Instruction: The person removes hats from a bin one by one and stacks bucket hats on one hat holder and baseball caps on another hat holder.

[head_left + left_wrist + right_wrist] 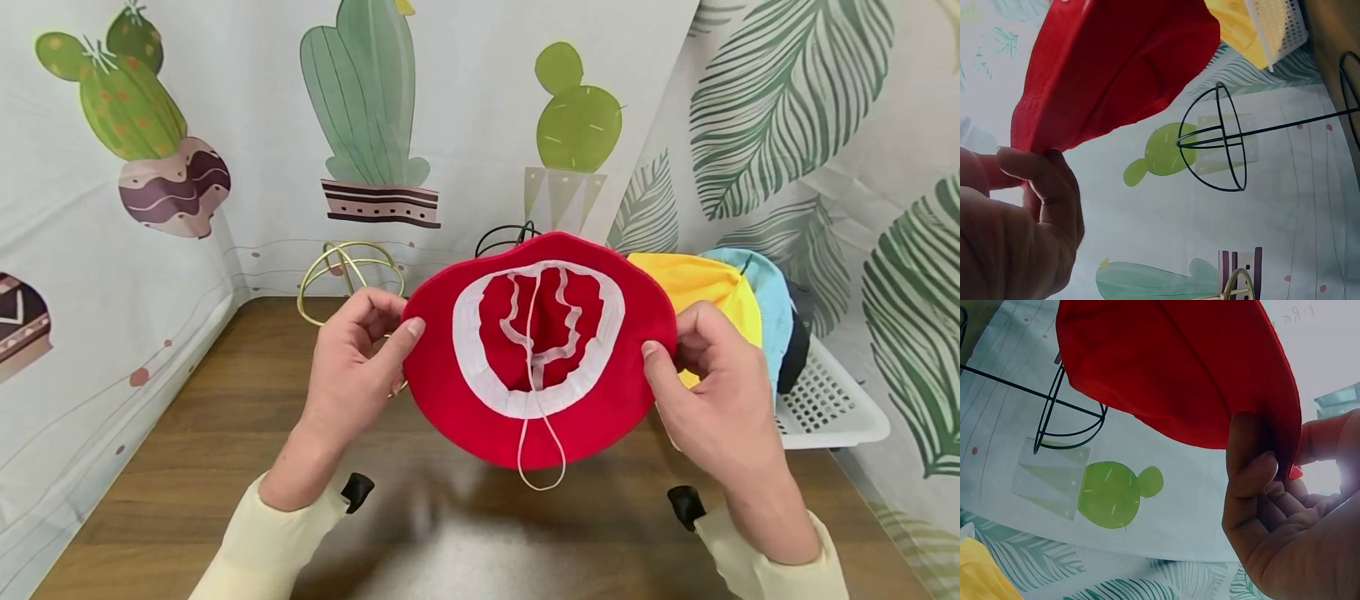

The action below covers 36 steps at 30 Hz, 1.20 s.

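A red bucket hat (pixel 442 392) is held up above the table, its inside facing the head camera. White sweatband and seam tape line the inside, and a thin pale cord hangs in a loop below the brim. My left hand (pixel 356 367) pinches the brim at the left edge, thumb on the near face. At the right edge, my right hand (pixel 720 400) pinches the brim the same way. In the left wrist view the outside of the red hat (pixel 1122 69) shows. Behind it stands a black wire hat stand (pixel 1222 134), mostly hidden by the hat in the head view.
A gold wire stand (pixel 348 258) is at the back left of the wooden table (pixel 225 433). On the right, a white perforated basket (pixel 832 408) holds a yellow hat (pixel 697 283), a light blue hat (pixel 776 325) and a dark item. Patterned cloth hangs behind.
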Each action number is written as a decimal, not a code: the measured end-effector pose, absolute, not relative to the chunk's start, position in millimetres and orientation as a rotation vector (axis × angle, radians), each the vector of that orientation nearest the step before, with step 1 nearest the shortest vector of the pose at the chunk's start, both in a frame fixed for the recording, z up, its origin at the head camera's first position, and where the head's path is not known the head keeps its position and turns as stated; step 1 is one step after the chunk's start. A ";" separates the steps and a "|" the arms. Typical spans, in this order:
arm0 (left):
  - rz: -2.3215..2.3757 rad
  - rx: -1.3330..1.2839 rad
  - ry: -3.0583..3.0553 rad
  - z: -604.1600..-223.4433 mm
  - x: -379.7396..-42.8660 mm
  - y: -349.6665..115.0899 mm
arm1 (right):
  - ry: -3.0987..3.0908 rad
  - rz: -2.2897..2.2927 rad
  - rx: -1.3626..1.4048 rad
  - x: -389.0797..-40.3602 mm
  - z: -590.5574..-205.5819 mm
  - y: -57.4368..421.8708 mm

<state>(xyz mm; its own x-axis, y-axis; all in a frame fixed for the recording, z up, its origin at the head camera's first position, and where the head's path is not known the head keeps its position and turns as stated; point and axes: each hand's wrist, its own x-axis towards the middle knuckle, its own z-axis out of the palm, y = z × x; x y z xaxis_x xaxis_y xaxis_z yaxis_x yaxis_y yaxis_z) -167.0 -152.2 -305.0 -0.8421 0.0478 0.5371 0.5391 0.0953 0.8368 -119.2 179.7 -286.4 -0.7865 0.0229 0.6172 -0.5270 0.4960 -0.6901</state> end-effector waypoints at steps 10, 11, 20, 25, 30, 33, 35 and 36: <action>-1.822 -0.545 -1.975 -300.9 -163.0 -154.6 | -2.157 1.289 0.323 -122.5 -286.3 181.0; -1.817 -0.554 -1.967 -300.7 -162.3 -154.3 | -2.159 1.304 0.310 -123.5 -286.7 181.1; -1.687 -0.632 -1.904 -297.9 -153.6 -151.1 | -2.267 1.464 0.177 -141.3 -291.7 189.0; -1.515 -0.723 -1.839 -295.7 -148.6 -149.2 | -2.330 1.495 0.123 -151.6 -296.5 189.0; -1.383 -0.852 -1.686 -293.1 -145.3 -144.9 | -2.347 1.543 0.076 -158.9 -302.0 185.5; -1.307 -0.895 -1.588 -292.2 -144.2 -141.5 | -2.356 1.594 0.064 -163.1 -305.3 183.4; -1.266 -0.913 -1.530 -292.0 -144.0 -139.4 | -2.363 1.647 0.070 -165.7 -306.8 182.9; -1.250 -0.922 -1.498 -291.9 -144.1 -138.2 | -2.363 1.686 0.083 -167.3 -307.5 182.9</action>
